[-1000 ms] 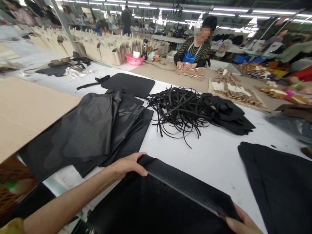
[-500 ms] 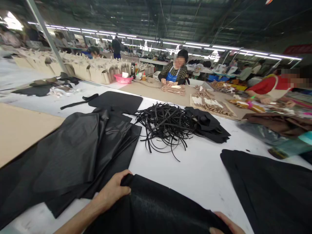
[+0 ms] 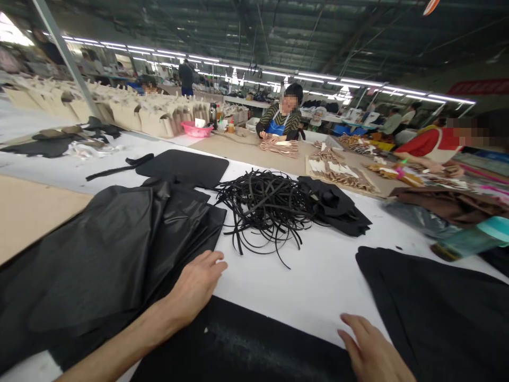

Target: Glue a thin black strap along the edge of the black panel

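A black fabric panel (image 3: 246,347) lies flat on the white table (image 3: 318,281) right in front of me. My left hand (image 3: 196,286) hovers over its far left corner with fingers stretched out, holding nothing. My right hand (image 3: 371,353) rests open at the panel's far right edge, fingers spread forward. A heap of shiny black sheets (image 3: 115,249) lies just left of my left hand. A tangle of black straps (image 3: 264,207) sits in the middle of the table beyond my hands.
A large black fabric piece (image 3: 441,307) lies to the right, a small black pile (image 3: 336,207) behind the straps. Across the table a person in a striped top (image 3: 280,122) handles tan pieces; another in red (image 3: 433,146) works at right. A pink basin (image 3: 196,129) stands far back.
Both hands have let go of the folded edge of the black panel and opened. The panel has dropped flat onto the table. The camera has tilted up.
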The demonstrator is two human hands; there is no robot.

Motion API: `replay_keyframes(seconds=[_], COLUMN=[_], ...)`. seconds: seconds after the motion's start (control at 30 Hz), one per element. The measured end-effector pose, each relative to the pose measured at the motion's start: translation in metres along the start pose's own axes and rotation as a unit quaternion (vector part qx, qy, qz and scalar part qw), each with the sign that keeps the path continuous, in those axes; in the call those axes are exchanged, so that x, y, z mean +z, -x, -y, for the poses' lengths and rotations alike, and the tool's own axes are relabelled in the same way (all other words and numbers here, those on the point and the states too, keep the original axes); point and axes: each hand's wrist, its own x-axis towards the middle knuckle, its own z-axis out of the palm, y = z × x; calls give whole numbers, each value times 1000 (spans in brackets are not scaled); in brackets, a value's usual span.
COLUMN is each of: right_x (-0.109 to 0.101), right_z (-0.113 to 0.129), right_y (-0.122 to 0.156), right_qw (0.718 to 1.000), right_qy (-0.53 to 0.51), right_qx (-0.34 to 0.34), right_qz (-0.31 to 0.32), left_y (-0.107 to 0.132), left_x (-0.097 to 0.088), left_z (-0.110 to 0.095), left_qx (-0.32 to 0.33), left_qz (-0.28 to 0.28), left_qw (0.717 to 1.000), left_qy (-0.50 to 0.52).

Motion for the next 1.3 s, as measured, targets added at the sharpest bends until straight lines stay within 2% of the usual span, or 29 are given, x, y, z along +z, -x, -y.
replay_keyframes(seconds=[0.07, 0.17, 0.23, 0.3, 0.47, 0.57, 0.7, 0.77, 0.9, 1.0, 1.07, 1.17, 1.23, 1.3], right_x=[5, 13, 17, 21, 33, 34, 29, 30, 43, 56, 61, 63, 60, 55], right_z=[35, 74, 85, 86, 78, 88, 126, 148, 185, 196, 194, 181, 170, 163], right_y=[-12, -26, -28, -26, -17, -24, -57, -79, -120, -142, -151, -157, -158, -157], right_qw=[998, 992, 990, 991, 992, 989, 984, 974, 954, 955, 962, 971, 973, 974], right_qy=[1, 22, 31, 27, -30, -79, -101, -120, -122, -104, -97, -87, -83, -79], right_qx=[-69, -123, -135, -130, -123, -123, -133, -166, -244, -242, -218, -183, -171, -165], right_qz=[-3, 6, 7, 0, -10, -5, 62, 98, 127, 137, 135, 130, 132, 136], left_y=[-27, -62, -76, -82, -72, -61, -52, -48, -37, -23, -12, 4, 12, 17], left_x=[10, 32, 44, 51, 52, 52, 48, 42, 25, 7, -9, -34, -50, -64], left_z=[3, 12, 20, 25, 20, 11, 2, -2, -11, -12, -9, -2, -1, -2], left_qx=[52, 88, 111, 135, 179, 188, 171, 161, 120, 47, -57, -192, -221, -235], left_qz=[22, 31, 36, 39, 20, -1, -17, -23, -35, -42, -61, -140, -195, -228], left_qw=[997, 993, 990, 986, 980, 980, 985, 986, 985, 978, 945, 831, 765, 712], left_qy=[-55, -72, -82, -89, -83, -59, -6, 28, 116, 199, 315, 503, 573, 621])
